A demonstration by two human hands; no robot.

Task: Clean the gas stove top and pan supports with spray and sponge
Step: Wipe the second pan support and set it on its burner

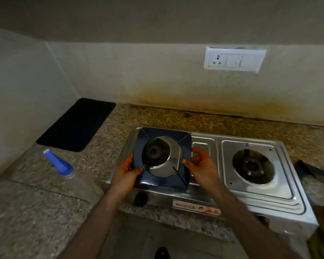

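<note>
Two-burner steel gas stove [204, 186] sitting on the granite counter [45, 212], left pan support [164, 157] held over the left burner with both hands. Left hand [127, 171] clamped on the near-left corner, thumb on top, fingers under; right hand [200, 165] pinching the right edge, so each grip closed on the dark square frame. Looks tilted up toward the camera, though hard to say whether the far edge rests on the stove or floats clear. Right burner [252, 168] already bare, and something dark at the far right edge [312, 171] could be the other support, can't tell for sure. Spray bottle [64, 171] with the blue head lying on its side on the counter, well left of the stove. Black mat [77, 124] in the back corner, socket plate [234, 59] on the stained wall. No sponge clearly in view. Main risks from here, just guessing: greasy enamel slipping out of a fingertip pinch and clanging onto the steel top, or the thin prongs catching on the burner if swung sideways instead of straight up. Also worth watching the bottle when setting the support down on the left, easy to knock or roll.
</note>
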